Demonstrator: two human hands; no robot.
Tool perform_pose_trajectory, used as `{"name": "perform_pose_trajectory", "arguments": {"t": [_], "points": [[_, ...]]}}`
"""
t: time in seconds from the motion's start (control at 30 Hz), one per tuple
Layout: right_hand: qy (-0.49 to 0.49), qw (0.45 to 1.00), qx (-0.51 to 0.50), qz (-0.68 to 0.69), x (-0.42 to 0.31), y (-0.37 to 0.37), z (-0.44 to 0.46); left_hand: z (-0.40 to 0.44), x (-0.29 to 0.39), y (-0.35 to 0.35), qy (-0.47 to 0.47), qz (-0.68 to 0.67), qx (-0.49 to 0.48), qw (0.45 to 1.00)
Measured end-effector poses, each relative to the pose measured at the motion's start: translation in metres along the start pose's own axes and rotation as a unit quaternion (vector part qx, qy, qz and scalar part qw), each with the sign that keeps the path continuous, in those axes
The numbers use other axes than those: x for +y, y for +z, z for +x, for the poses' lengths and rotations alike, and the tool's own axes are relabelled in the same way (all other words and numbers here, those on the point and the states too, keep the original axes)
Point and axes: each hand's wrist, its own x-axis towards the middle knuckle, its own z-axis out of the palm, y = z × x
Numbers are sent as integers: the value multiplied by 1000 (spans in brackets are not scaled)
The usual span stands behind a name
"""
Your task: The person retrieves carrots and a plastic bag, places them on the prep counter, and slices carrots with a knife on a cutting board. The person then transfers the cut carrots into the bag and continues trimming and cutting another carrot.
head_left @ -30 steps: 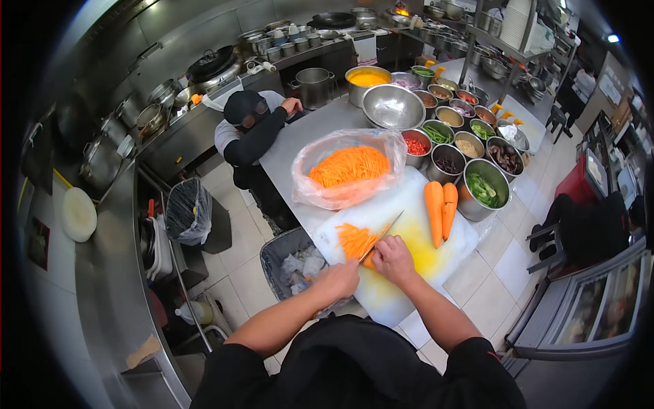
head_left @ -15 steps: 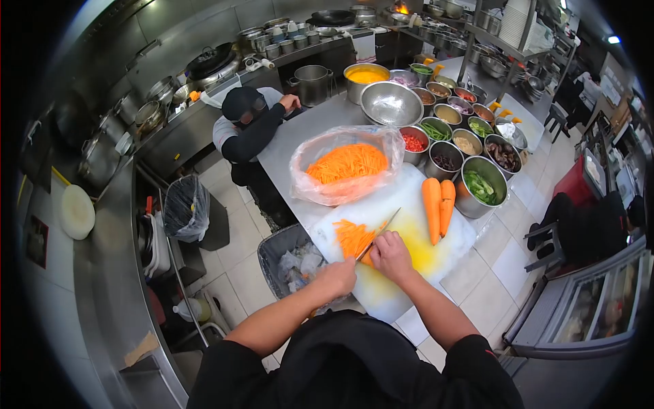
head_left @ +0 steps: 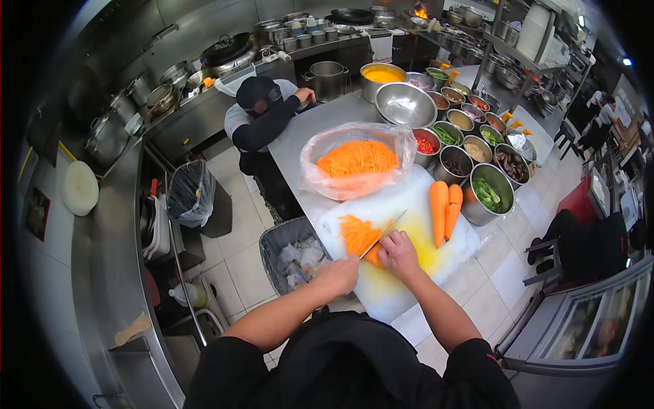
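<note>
My left hand (head_left: 340, 275) is closed around the handle of a knife (head_left: 389, 228), whose blade slants up and away over the white cutting board (head_left: 446, 255). The fingers of my right hand (head_left: 399, 252) are bent down on a piece of carrot (head_left: 373, 256), close beside the blade. Just beyond the blade lies a pile of carrot strips (head_left: 357, 232). Whole carrots (head_left: 439, 213) rest on the board to the right. A clear plastic bag (head_left: 320, 185) heaped with shredded carrot (head_left: 359, 161) stands at the board's far edge.
Several metal containers of cut vegetables, one with green pieces (head_left: 492, 195), stand at the right. A steel bowl (head_left: 406, 104) is behind the bag. A person (head_left: 262, 112) leans on the table's left edge. Below the board's left side is a lined bin (head_left: 272, 245).
The whole view has shifted slightly, with the table and its contents a little further right. Both hands keep their places on the knife and carrot piece.
</note>
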Motion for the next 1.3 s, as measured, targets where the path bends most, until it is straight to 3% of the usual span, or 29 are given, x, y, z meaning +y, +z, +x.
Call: {"name": "perform_pose_trajectory", "arguments": {"t": [0.13,0.43,0.83,1.03,1.23,1.3], "points": [[5,1000,18,-6,-1,1,-1,-27,6,-24,17,12,-3,1000],[8,999,38,-2,-2,4,-3,1,-3,7,18,-4,14,1000],[20,998,54,2,-1,5,-2,-8,8,-9,35,-8,28,999],[33,998,55,-2,-1,4,-3,-6,14,-20,41,-20,-11,999],[35,997,61,14,-4,2,-2,24,2,13,-6,-5,15,1000],[35,998,54,12,-3,4,-2,20,2,-12,-39,-72,-68,994]]}}
